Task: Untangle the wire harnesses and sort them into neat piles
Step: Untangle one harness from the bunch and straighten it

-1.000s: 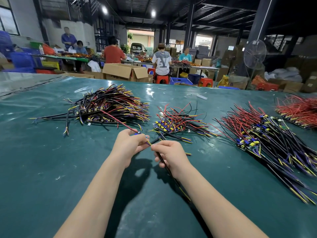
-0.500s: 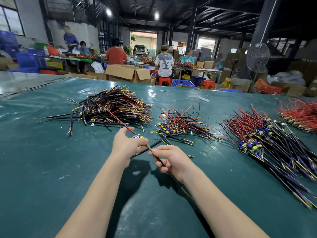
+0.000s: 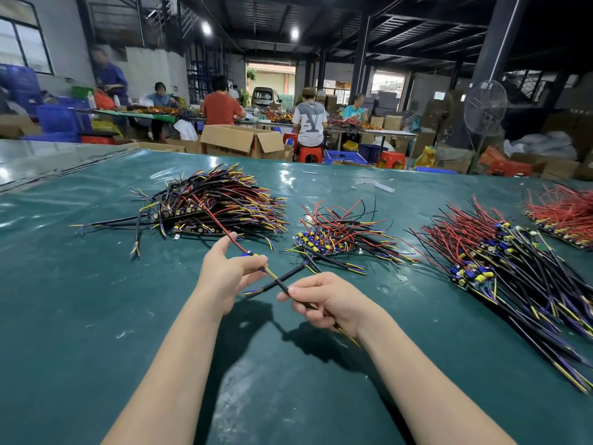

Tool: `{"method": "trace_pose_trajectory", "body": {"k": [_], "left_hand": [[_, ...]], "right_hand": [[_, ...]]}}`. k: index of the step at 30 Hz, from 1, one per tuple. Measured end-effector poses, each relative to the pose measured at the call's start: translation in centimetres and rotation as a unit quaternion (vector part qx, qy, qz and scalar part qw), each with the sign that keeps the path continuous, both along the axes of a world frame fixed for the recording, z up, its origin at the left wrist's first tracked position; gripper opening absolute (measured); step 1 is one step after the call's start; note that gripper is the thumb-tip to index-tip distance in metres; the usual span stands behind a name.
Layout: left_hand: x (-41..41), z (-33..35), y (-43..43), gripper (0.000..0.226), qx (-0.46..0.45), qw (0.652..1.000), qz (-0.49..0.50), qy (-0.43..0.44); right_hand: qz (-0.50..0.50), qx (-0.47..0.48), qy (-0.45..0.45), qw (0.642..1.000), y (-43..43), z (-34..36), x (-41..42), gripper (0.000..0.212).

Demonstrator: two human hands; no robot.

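My left hand (image 3: 226,274) pinches one wire harness (image 3: 279,283) at its blue and yellow component end, and its red lead runs up past my thumb toward the left pile (image 3: 211,207). My right hand (image 3: 324,300) grips the black sleeved part of the same harness, whose tail comes out under my wrist. A second black lead crosses beneath it on the green table (image 3: 96,316). A small tangled pile (image 3: 340,236) lies just beyond my hands. A long pile (image 3: 500,268) lies on the right.
A red-wired pile (image 3: 564,216) sits at the far right edge of the table. A white scrap (image 3: 384,187) lies near the far edge. Beyond the table are cardboard boxes (image 3: 240,139), stools, a standing fan (image 3: 484,107) and several people at other benches.
My hands have drawn slightly apart and a little toward me, so more of the black sleeve shows between them. The view has tilted slightly.
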State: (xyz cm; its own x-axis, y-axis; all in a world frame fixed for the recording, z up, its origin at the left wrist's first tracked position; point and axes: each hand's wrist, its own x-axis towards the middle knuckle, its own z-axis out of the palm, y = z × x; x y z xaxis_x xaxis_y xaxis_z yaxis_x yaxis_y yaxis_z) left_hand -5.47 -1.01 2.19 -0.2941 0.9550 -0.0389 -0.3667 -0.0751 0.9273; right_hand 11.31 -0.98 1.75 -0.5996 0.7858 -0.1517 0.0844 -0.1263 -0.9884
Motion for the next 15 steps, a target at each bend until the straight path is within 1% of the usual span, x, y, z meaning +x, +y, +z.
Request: {"method": "trace_pose_trajectory", "body": {"k": [3, 6, 9, 12, 15], "left_hand": [[-0.4, -0.1, 0.1, 0.063, 0.000, 0.999, 0.031, -0.012], [-1.8, -0.3, 0.5, 0.057, -0.003, 0.993, 0.095, -0.064], [-3.3, -0.7, 0.7, 0.049, -0.005, 0.987, 0.127, -0.096], [-3.7, -1.0, 0.9, 0.043, -0.014, 0.986, 0.134, -0.095], [-3.9, -1.2, 0.9, 0.042, -0.018, 0.986, 0.141, -0.089]], "right_hand": [[-0.001, -0.014, -0.014, 1.000, 0.2, -0.3, 0.5, 0.022], [-0.001, 0.003, -0.046, 0.999, 0.4, -0.5, 0.9, 0.022], [0.005, 0.012, -0.058, 0.998, 0.7, -0.4, 1.3, 0.022], [0.013, 0.023, -0.070, 0.997, 0.8, -0.5, 1.6, 0.023], [0.001, 0.060, -0.098, 0.993, 0.9, -0.6, 1.6, 0.028]]}}
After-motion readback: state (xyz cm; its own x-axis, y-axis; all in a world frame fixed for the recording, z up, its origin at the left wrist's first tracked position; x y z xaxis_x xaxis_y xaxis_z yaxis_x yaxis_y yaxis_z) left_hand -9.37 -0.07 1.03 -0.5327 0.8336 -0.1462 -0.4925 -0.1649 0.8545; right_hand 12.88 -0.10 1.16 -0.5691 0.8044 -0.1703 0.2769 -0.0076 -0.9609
